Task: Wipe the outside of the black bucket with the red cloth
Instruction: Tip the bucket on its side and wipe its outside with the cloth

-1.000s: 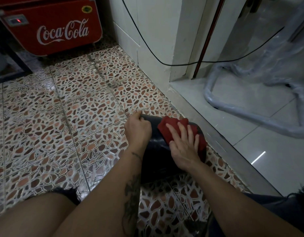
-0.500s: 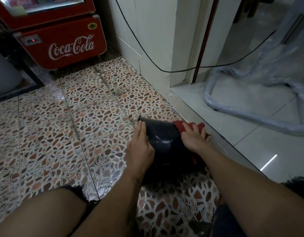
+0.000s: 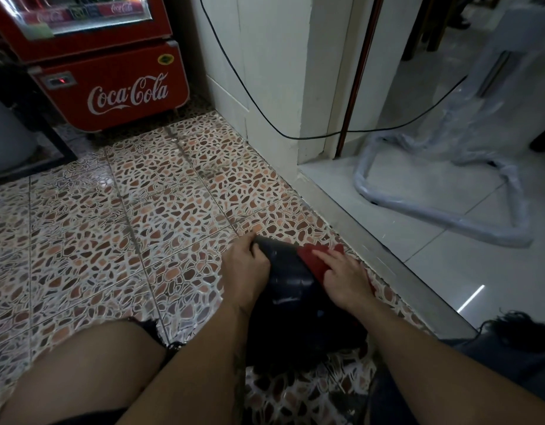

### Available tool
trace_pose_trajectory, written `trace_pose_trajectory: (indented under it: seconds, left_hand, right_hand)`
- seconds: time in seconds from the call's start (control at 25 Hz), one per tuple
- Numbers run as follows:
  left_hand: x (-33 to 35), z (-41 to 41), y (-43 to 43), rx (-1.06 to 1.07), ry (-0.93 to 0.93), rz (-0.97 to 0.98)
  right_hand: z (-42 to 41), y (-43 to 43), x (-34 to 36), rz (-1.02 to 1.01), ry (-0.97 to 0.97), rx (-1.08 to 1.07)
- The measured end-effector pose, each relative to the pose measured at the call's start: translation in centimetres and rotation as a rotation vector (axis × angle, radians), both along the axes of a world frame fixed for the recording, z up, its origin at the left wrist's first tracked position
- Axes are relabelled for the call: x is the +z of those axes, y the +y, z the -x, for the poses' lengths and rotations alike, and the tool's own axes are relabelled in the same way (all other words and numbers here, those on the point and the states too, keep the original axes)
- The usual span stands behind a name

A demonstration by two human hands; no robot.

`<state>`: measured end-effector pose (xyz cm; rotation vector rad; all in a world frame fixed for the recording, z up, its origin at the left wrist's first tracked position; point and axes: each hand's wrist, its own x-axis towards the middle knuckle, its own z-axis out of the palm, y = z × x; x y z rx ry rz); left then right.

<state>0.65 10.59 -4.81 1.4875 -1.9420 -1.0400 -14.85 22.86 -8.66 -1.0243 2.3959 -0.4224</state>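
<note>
Red Coca-Cola fridge stands far left at the back, w/ brown pebble-pattern tiled floor spreading in front. Left hand is curled shut on the far rim of the glossy black plastic bucket, which lies on its side on the floor btwn the person's legs. Right hand lies flat, fingers stretched out, pressing the red cloth onto the bucket's right outer wall, near the grey metal door sill
</note>
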Motion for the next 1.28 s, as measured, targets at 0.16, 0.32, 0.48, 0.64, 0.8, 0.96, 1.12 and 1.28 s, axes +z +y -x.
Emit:
trace_pose_trajectory:
  seconds: [0.16,0.32,0.48,0.64,0.8,0.96,1.12,1.28]
  left_hand:
    - [-0.8,-0.4,0.0,0.003,0.012,0.064]
    - [-0.6,-0.3,-0.2,0.009,0.075,0.037]
    - [-0.4,-0.2,0.2,-0.027,0.016,0.078]
    - [-0.9,-0.2,0.2,-0.087,-0.094,0.111]
    - [-0.4,0.1,-0.2,-0.095,-0.114,0.106]
    - [-0.2,0.3,-0.1,-0.081,-0.098,0.081]
    - [-0.5,0.0,0.0,-0.049,-0.037,0.086]
    - [-0.6,0.5,-0.3,-0.022,0.001,-0.008]
  right_hand:
    - [-3.1,-3.2,1.6,0.052,-0.089,0.062]
    - [-4.5,-4.1,1.4,0.135,-0.092,0.152]
    - [-1.7,-3.4,0.8,-0.023,-0.019,-0.004]
    - [-1.7,-3.4,1.6,-0.046,-0.083,0.013]
    - [-3.1,-2.6,1.5,0.082,-0.07,0.22]
    - [-2.0,-4.3,2.5,-0.006,-0.069,0.148]
    - [-3.2,-3.3,2.4,0.076,-0.06,0.243]
    - [-2.7,-2.8,2.0,0.124,-0.073,0.221]
